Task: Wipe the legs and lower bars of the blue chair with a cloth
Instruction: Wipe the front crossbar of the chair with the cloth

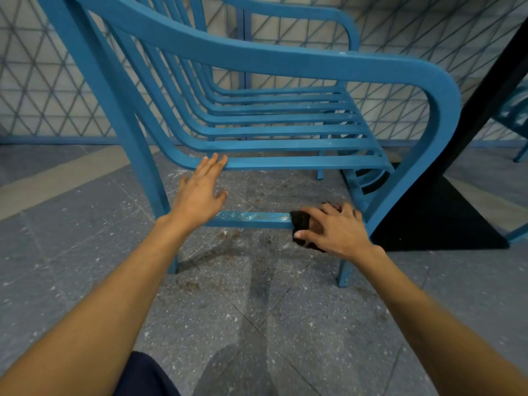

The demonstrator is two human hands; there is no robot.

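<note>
Trouser knee (143,375) low, prob. crouched for reach. R hand (337,227) clamps dark cloth (300,221) round lower bar (251,220) nr chair leg (344,272). L hand (200,187), fingers flat, steadies blue chair (257,57) at seat slat (285,164).

bare forearms (120,295) uncovered to the frame edge, left hand (200,192) and right hand (337,227) bare, nails short, dark navy fabric on knee (145,375)
</note>
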